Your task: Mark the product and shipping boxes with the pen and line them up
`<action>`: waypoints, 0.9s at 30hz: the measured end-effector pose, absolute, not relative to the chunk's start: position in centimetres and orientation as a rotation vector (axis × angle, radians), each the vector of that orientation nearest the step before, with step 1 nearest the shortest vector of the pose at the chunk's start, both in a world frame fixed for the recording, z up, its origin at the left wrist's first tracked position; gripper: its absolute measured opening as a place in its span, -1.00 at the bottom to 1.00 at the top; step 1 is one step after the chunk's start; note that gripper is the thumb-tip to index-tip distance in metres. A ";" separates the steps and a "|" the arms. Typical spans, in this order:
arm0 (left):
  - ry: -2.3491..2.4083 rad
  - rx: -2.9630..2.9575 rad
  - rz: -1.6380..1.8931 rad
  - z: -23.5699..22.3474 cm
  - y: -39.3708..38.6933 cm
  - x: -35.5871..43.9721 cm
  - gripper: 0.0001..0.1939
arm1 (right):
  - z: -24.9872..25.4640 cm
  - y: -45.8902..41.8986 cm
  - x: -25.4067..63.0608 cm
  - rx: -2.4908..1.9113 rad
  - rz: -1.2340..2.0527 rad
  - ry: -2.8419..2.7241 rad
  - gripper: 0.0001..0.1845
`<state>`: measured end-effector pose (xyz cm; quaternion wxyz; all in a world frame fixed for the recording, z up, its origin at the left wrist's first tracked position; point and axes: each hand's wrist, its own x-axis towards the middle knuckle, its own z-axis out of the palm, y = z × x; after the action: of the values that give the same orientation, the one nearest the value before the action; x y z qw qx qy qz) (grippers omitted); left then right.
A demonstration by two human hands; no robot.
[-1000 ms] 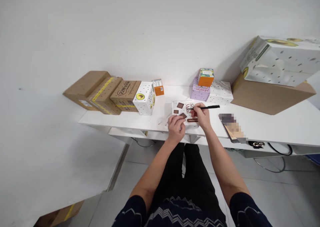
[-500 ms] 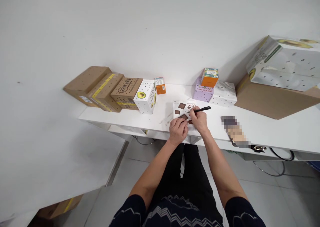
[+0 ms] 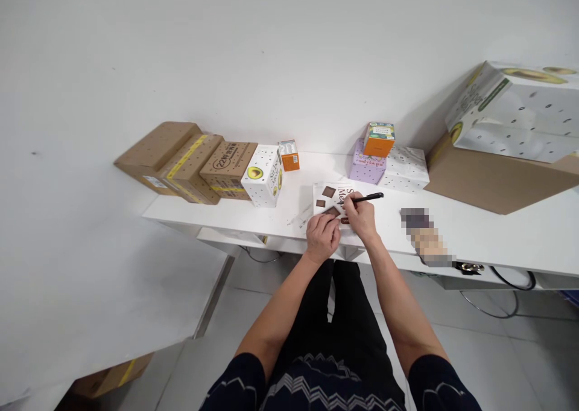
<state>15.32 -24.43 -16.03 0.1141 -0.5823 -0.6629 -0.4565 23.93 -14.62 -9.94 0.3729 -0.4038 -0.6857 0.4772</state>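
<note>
A flat white box (image 3: 332, 195) printed with brown squares lies on the white table (image 3: 497, 233) in front of me. My left hand (image 3: 322, 236) rests on its near left corner, fingers curled down onto it. My right hand (image 3: 360, 216) is closed around a black pen (image 3: 367, 198), whose tip points left onto the box's top face.
Several brown cartons (image 3: 181, 160) and a white avocado box (image 3: 265, 175) stand at the left. A small orange box (image 3: 289, 155), a purple box (image 3: 365, 165) with an orange box (image 3: 379, 139) on top, and a large brown carton (image 3: 493, 181) line the back. A blurred flat object (image 3: 425, 239) lies to the right.
My right hand and the pen moved slightly left and nearer over the white box; the pen now shows shorter. The left hand stayed on the box's corner.
</note>
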 end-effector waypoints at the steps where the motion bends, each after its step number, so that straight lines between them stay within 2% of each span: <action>1: -1.932 -1.708 -1.362 -16.0 -24.4 15.3 -0.77 | -10.0 -14.5 24.0 -1.038 1.196 -1.694 -0.74; 7: -1.915 -1.706 -1.368 -16.2 -24.3 15.2 -0.78 | -9.9 -11.8 26.9 -1.194 0.954 -1.414 -0.71; 12: -1.829 -1.647 -1.294 -16.4 -24.2 15.4 -0.79 | -11.5 -9.9 29.5 -1.700 0.678 -2.111 -0.70; 15: -1.813 -1.647 -1.274 -16.4 -24.2 15.4 -0.79 | -12.7 -10.4 29.5 -1.865 0.615 -2.291 -0.65; 19: -1.795 -1.652 -1.235 -16.4 -24.3 15.3 -0.80 | -13.1 -11.6 30.1 -1.831 0.504 -2.267 -0.55; 24: -1.751 -1.655 -1.215 -16.5 -24.3 15.3 -0.79 | -13.0 -11.3 35.3 -2.041 0.120 -2.057 -0.38; 27: -1.694 -1.623 -1.255 -16.7 -24.1 15.4 -0.79 | -13.4 -10.9 38.6 -2.195 0.206 -2.026 -0.24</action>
<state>15.39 -24.06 -16.71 0.2381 -0.5925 -0.6185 -0.4580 38.61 -10.90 -13.38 0.0734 -0.7312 -0.6748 0.0686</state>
